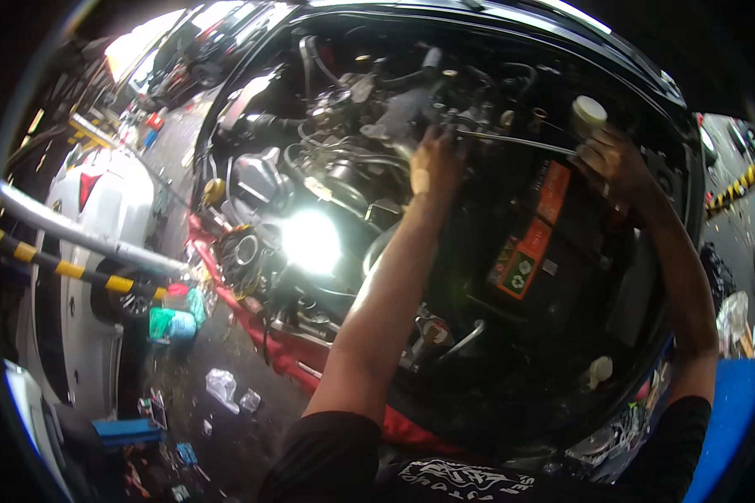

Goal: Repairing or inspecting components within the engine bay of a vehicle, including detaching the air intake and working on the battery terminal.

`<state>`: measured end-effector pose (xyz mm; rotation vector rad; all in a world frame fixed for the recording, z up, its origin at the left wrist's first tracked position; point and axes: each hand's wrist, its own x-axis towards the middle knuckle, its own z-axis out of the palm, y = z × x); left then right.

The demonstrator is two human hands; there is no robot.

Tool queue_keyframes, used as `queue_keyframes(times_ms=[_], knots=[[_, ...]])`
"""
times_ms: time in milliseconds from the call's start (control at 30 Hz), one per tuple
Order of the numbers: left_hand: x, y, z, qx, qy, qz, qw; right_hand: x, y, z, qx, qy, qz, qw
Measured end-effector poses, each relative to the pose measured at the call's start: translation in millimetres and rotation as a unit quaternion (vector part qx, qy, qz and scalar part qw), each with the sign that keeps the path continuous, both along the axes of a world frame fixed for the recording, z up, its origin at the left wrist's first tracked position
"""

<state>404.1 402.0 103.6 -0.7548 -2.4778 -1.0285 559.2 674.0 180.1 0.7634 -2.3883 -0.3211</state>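
A long, thin silver metal bar (520, 141) lies across the far right part of the engine bay. Its right end runs into my right hand (617, 168), whose fingers are closed round it. My left hand (436, 168) reaches in among the engine parts at the bar's other end. Those fingers look bunched together, but their tips are blurred and what they hold is hidden. Between my arms and below the bar sits a black battery (562, 260) with an orange label. A round, cream-coloured cap (589, 111) stands just beyond my right hand.
A bright work lamp (310, 241) shines left of my left forearm. The car's red front edge (289, 356) runs along the near side. A white car (92, 218) stands to the left, behind a black-and-yellow striped bar (84, 270). Crumpled plastic (222, 388) litters the floor.
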Motion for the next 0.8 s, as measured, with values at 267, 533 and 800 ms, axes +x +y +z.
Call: queue_keyframes(times_ms=[267, 533, 800], knots=[[-5, 3, -10, -0.015, -0.001, -0.007, 1.000, -5, -1, -11, -0.064, 0.017, 0.003, 0.998], [-4, 1, -13, -0.014, -0.001, -0.007, 1.000, -3, -13, -3, -0.110, -0.018, -0.008, 0.994], [1, 2, -2, -0.030, -0.025, -0.005, 0.999, -4, -14, 2, -0.100, 0.008, 0.022, 0.995]])
